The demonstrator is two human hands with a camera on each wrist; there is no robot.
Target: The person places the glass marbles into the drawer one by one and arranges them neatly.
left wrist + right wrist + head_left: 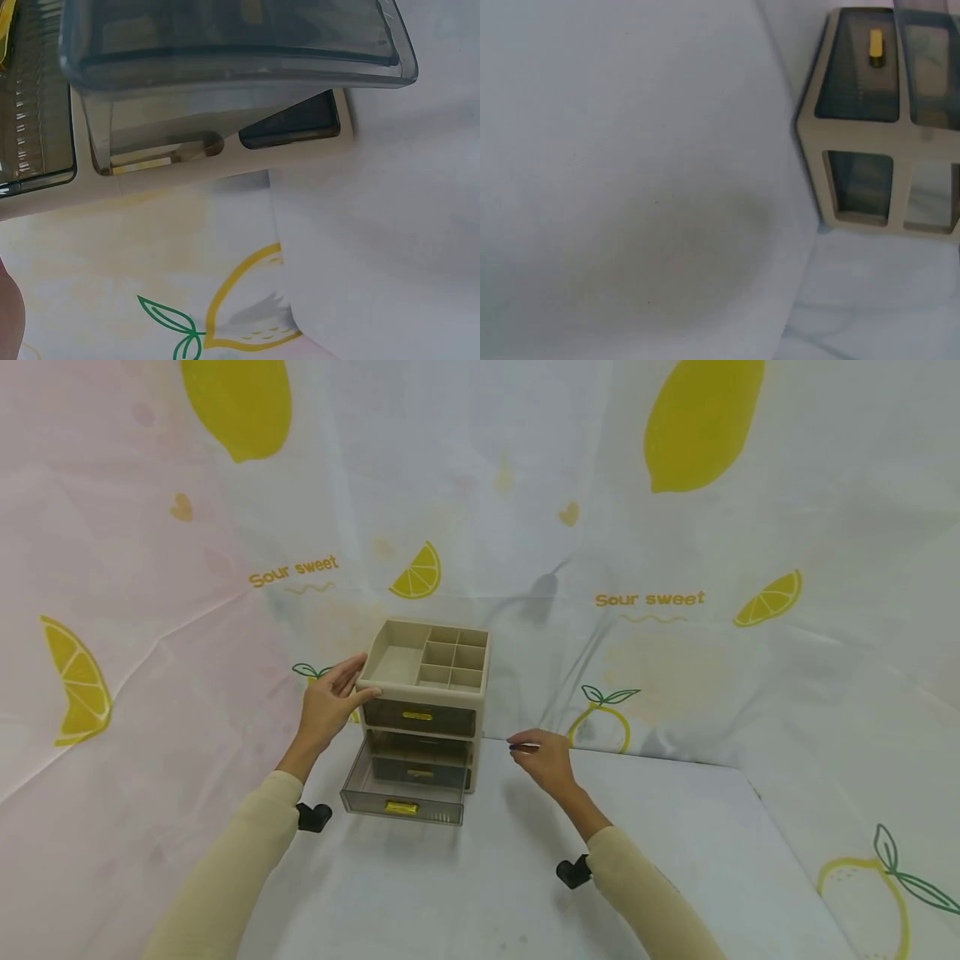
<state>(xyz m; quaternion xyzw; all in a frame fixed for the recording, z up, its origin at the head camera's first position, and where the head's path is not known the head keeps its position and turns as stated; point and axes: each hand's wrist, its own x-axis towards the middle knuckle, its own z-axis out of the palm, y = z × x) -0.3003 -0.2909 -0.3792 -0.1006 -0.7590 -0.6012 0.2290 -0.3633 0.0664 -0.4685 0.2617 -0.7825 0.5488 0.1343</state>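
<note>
A beige desktop drawer organizer [431, 695] stands against the backdrop, with a divided tray on top. Its smoky, see-through middle drawer [401, 810] with a yellow handle is pulled out toward me; the drawers above and below are closed. My left hand [327, 703] holds the organizer's upper left corner, thumb on the front rim and fingers along the side. To the right of the organizer, above the table, my right hand [546, 762] pinches a small dark blue item [519, 747], mostly hidden by the fingers. The left wrist view shows the pulled-out drawer [240, 67] close up.
The white table [645, 827] spreads to the right and in front of the organizer. A lemon-printed cloth [525, 527] hangs behind and at the sides. Black wrist cameras [573, 872] are worn at both cuffs.
</note>
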